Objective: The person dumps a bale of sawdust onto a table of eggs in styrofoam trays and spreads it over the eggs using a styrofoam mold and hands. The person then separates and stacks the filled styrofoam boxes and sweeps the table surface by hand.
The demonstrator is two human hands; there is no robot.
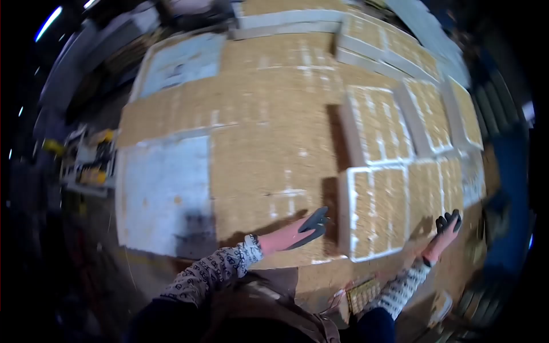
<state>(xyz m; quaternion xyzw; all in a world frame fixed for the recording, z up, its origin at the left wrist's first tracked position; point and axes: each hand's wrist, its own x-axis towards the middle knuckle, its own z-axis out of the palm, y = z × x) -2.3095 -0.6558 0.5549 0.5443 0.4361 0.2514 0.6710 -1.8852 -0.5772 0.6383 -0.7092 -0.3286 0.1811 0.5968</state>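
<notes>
Both hands wear pink gloves with dark grey fingers. My left hand (297, 231) is held over the tan board surface (269, 148), fingers stretched out toward the left white side of the front block (377, 214). That block has white edges and a rough tan top with white streaks. A small gap shows between the fingertips and the block. My right hand (446, 231) is at the near right of the joined tan-topped block (434, 183), its fingers raised and partly apart. I cannot tell whether it touches the block. Neither hand visibly holds anything.
More white-sided, tan-topped blocks (380, 123) stand behind and to the right, with others (291, 14) at the far edge. Pale blue-white panels (166, 194) lie at left. A white rack with yellow items (94, 166) stands beyond the left edge. A blue surface (512, 188) is at far right.
</notes>
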